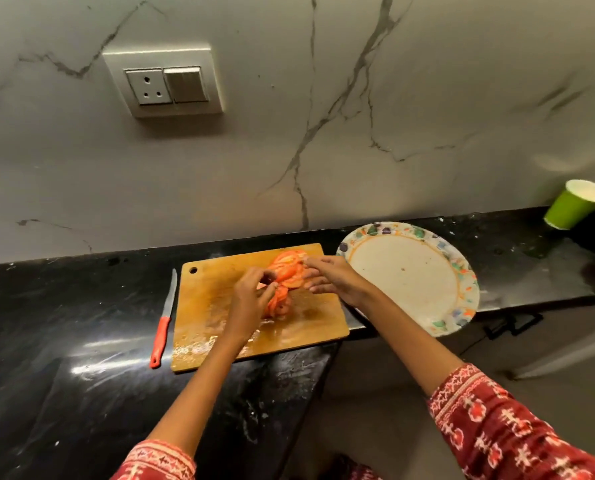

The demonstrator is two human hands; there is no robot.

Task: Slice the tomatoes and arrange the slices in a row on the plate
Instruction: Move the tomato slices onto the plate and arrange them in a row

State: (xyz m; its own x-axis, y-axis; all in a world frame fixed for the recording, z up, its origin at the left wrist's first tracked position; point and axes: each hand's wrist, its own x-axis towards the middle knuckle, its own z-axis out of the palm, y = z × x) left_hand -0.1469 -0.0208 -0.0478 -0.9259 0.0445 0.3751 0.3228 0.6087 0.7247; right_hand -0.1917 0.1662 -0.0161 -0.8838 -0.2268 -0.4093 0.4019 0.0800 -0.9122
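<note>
A pile of orange-red tomato slices (285, 268) lies on the wooden cutting board (213, 303). My left hand (251, 296) rests on the pile's left side, its fingertips pinched on slices. My right hand (330, 277) reaches in from the right and its fingers touch the slices at the top of the pile. The paper plate (407, 271) with a coloured rim sits to the right of the board, holding no slices. A red-handled knife (164, 320) lies on the counter left of the board, in neither hand.
The black stone counter (64, 323) ends just right of the board, and the plate overhangs its front edge. A green paper cup (573, 209) stands at the far right. A marble wall with a socket (164, 84) rises behind.
</note>
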